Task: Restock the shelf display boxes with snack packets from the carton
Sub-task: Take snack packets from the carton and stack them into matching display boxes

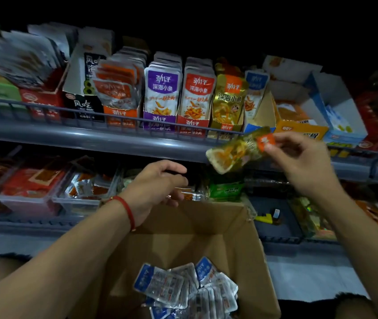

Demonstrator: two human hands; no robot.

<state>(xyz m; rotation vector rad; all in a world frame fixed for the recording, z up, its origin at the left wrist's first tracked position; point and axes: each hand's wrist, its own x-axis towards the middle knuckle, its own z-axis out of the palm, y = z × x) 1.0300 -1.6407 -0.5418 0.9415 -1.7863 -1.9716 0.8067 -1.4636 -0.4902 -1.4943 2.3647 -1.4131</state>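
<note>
Two grey shelves (105, 137) fill the view, the upper one carrying a row of display boxes behind a low wire rail, the lower one holding clear trays of red packets in dim light. Below them an open carton (250, 256) stands between the person's forearms, its far flap up against the lower shelf, and a heap of blue packets (183, 286) lies at its bottom. On the upper shelf the boxes stand side by side: a purple box (159, 122), a red box (191, 124) touching it, then a gold box (226, 127), each packed with upright packets, and next a blue box (256, 97) that holds only a few. The left hand (160, 183), a red string at its wrist, hovers over the carton's far edge with fingers loosely curled and nothing visibly in them. The right hand (303, 157) is raised just below the gold and blue boxes, thumb and fingertips pinching the orange-labelled end of a gold packet (236, 150), which tilts down to the left, blurred, in front of the upper shelf's edge
</note>
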